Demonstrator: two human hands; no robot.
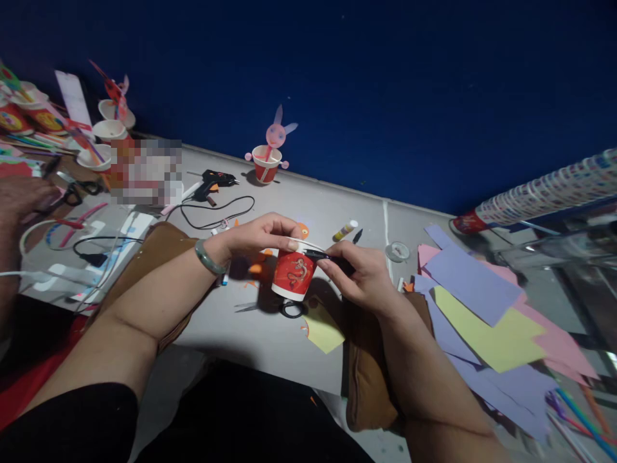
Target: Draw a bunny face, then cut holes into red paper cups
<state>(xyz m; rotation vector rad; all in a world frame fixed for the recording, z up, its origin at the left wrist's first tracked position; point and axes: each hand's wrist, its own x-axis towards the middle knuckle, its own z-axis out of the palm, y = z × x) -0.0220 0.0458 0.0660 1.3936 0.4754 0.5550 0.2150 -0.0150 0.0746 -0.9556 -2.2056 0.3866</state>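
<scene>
"Which step is this?"

"Tool to cup, by my reading. A bare left hand (264, 233) pinches the white rim of a red paper cup with a gold printed figure (293, 273), thumb and fingers closed on it. The cup leans a little, held between the two hands."

"And the other hand?"

"A bare right hand (364, 273) is clamped on a slim black tool (317, 255), its tip at the cup's upper wall, just under the rim. (Pen or blade, I cannot tell from where I stand.)"

"What does the next move call for?"

"A steady left-hand pinch, I'd say, and light pressure from the right; thin paper could buckle."

"What lies close by?"

"Below the left hand, black-handled metal scissors (292, 309) and a pale yellow paper scrap (326, 329). Beyond it, a black glue gun with a trailing cord (213, 184), and a pink paper rabbit figure (276, 136) standing in another red cup (265, 172). Right of the right hand, loose purple paper sheets (475, 283)."
</scene>
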